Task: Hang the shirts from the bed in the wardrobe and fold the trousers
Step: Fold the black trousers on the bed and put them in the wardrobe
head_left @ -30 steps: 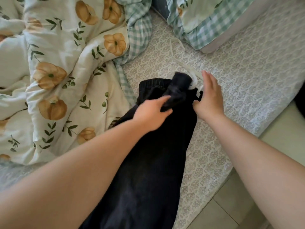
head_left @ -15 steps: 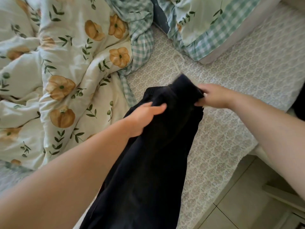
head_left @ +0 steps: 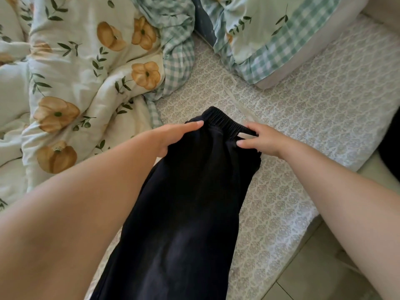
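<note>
Premises: domestic bedroom. Patterned bed sheet (head_left: 303,118) lies beneath the right hand (head_left: 262,139); gingham-edged pillow (head_left: 270,35) beyond it; rumpled floral duvet (head_left: 75,83) left of the left hand (head_left: 171,135); tiled floor (head_left: 313,278) beside the right forearm.

The black trousers (head_left: 190,202) lie lengthwise on the bed (head_left: 303,126), with the ribbed elastic waistband (head_left: 223,120) at the far end. The legs run toward the near edge, seemingly doubled one over the other.

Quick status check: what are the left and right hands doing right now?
The left hand grips the black trousers at the waistband's left end.
The right hand pinches the waistband's right end.
</note>
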The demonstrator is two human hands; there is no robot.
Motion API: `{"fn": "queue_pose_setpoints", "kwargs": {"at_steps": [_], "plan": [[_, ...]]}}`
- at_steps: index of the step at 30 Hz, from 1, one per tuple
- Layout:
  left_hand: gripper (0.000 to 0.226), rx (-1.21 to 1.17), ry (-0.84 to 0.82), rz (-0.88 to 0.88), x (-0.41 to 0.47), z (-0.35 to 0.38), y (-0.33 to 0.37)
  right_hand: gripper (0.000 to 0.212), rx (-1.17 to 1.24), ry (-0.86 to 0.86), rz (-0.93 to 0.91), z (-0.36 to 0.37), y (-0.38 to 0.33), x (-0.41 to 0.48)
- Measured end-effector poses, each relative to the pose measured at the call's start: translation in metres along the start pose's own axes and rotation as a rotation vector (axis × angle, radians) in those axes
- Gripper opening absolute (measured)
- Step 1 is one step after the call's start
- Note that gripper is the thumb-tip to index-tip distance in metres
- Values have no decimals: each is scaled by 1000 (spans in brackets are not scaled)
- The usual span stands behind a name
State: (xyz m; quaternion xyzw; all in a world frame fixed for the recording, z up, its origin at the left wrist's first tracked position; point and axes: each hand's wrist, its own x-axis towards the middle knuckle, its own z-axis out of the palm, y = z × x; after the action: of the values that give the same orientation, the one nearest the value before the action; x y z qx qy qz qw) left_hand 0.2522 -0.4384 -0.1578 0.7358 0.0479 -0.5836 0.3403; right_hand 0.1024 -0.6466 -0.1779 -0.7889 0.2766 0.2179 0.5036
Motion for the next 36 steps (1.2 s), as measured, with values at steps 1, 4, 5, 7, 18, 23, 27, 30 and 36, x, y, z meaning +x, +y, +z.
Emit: {"fn": "queue_pose_setpoints", "kwargs": {"at_steps": [1, 4, 5, 7, 18, 23, 27, 30, 36], "plan": [[80, -36, -76, 1, -3, 0, 2, 34, -7, -61, -16, -2, 0, -6], [58, 48, -135, 125, -11, 7, 6, 32, -105, -112, -81, 0, 0, -21], [44, 154, -84, 194, -15, 10, 9, 27, -134, -93, -90, -1, -3, -27], [32, 441, 101, 354, -23, 8, 16, 11, -97, -53, -83, -13, -12, -39], [62, 471, 515, 201, 26, 0, -25, 45, 128, 671, 249, 21, -6, -20], [45, 471, 517, 278, 33, 1, -44, 50, 210, 446, 472, 65, 25, -31], [10, 343, 748, 324, 31, -7, -48, 21, 172, 554, 384, 52, 28, -26], [22, 384, 860, 256, 35, -12, -50, 18, 105, 642, 274, 54, 29, -23], [64, 257, 754, 402, 2, 9, -100, 46, 252, 580, 353, 105, 40, -65]]}}
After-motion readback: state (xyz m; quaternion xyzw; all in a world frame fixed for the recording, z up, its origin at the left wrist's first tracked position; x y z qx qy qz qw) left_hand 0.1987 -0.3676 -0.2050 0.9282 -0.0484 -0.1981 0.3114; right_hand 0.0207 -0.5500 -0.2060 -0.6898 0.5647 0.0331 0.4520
